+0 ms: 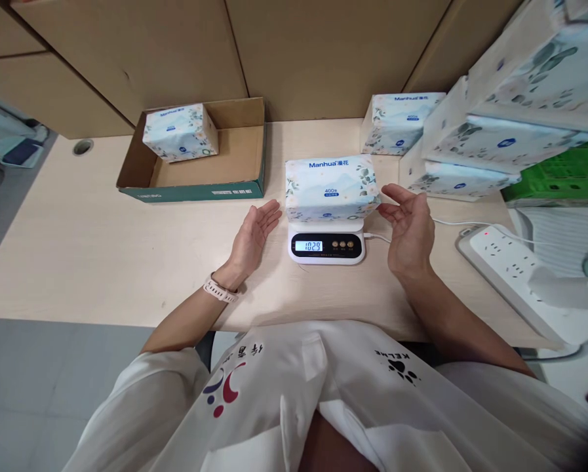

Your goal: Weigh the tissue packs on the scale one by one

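A pack of tissues [330,187], white and pale blue with leaf prints, rests on a small white digital scale [327,259]. The lit display [309,246] appears to read 102.9. To the left of the pack is my left hand [254,237], fingers stretched out and a small gap between them and the wrapper. My right hand [409,229] is at the pack's right end, fingers extended and slightly curved, the fingertips very near or touching its corner. Neither hand grips the pack. A pale band circles my left wrist.
Left of the scale, a green-edged cardboard box [190,192] holds one tissue pack [180,133]. Several more packs [490,141] are stacked at the right, beside a green crate [559,172]. A white power strip [514,259] with cables lies at the right edge. Cardboard panels [318,59] stand behind.
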`<state>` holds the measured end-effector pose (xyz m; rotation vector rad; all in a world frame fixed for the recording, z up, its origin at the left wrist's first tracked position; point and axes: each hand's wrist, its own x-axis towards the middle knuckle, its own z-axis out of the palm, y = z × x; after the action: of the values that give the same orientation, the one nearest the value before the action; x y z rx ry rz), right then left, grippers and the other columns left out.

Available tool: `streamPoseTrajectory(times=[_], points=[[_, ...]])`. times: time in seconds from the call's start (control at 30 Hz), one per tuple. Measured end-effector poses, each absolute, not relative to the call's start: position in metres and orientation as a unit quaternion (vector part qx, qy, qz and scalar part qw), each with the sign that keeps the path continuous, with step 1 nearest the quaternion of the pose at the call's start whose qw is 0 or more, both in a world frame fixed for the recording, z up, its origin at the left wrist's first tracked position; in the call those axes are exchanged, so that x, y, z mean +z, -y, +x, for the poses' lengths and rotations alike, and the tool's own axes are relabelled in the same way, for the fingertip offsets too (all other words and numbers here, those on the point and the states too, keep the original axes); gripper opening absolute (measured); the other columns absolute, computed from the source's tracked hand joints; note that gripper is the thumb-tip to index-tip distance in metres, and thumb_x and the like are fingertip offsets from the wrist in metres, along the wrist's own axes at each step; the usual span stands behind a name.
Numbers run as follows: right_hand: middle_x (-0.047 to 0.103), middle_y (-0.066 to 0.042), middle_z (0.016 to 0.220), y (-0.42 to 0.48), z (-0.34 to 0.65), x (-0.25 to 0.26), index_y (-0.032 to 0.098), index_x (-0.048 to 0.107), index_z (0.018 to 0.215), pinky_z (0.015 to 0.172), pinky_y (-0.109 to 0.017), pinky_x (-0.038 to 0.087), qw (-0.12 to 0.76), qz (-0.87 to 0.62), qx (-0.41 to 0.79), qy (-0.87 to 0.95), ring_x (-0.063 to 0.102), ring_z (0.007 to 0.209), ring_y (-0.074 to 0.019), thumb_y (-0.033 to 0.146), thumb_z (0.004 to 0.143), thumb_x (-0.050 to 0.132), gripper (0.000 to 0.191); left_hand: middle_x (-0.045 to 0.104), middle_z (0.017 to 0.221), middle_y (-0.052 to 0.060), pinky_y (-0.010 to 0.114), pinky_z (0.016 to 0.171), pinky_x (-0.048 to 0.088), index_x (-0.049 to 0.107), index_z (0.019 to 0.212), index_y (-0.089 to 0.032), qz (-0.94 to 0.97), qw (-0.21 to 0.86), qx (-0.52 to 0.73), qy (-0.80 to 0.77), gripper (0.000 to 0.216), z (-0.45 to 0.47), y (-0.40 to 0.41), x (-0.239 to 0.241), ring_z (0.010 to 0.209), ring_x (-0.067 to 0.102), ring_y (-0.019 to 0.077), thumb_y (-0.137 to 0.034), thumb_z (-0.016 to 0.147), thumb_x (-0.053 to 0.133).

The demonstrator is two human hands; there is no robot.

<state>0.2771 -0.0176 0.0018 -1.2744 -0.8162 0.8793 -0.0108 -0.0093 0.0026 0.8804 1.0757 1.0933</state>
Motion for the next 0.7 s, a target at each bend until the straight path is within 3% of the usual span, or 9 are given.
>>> streamPoseTrajectory(times=[0.23,0.47,0.57,0.7], points=[[0.079,-0.007,0.137,0.02,0.278,0.002,0.035,0.079,0.12,0.12,-0.066,0.055,0.623,-0.568,0.359,0.401,0.078,0.118,-0.0318,0.081,0.101,0.04,0.063,0.057,0.167,0.017,0.048,0.14,0.032,0.065,0.149,-0.016,0.394,0.636,0.471,-0.467,0.081,-0.009,0.01,0.006,0.163,0.048,0.0345,-0.078,0.098,0.052],[0.079,-0.009,0.136,0.021,0.276,0.005,0.029,0.079,0.119,0.123,-0.066,0.052,0.635,-0.559,0.363,0.39,0.078,0.119,-0.0311,0.079,0.101,0.046,0.062,0.059,0.167,0.011,0.05,0.141,0.03,0.067,0.147,-0.021,0.407,0.638,0.464,-0.46,0.078,-0.011,0.011,0.006,0.164,0.047,0.032,-0.079,0.098,0.052],[0.075,-0.008,0.146,0.025,0.274,0.011,0.028,0.076,0.131,0.13,-0.061,0.047,0.604,-0.552,0.375,0.436,0.072,0.136,-0.0292,0.076,0.103,0.046,0.063,0.053,0.172,0.01,0.05,0.143,0.026,0.066,0.15,-0.023,0.423,0.638,0.463,-0.447,0.08,-0.007,0.013,0.008,0.167,0.041,0.0317,-0.081,0.096,0.057],[0.057,-0.003,0.169,0.034,0.27,0.014,0.035,0.06,0.156,0.141,-0.058,0.031,0.527,-0.533,0.396,0.53,0.047,0.163,-0.0296,0.082,0.099,0.051,0.075,0.047,0.176,0.005,0.05,0.144,0.021,0.067,0.152,-0.028,0.47,0.641,0.469,-0.385,0.077,0.003,0.017,0.014,0.171,0.032,0.0324,-0.08,0.095,0.063]])
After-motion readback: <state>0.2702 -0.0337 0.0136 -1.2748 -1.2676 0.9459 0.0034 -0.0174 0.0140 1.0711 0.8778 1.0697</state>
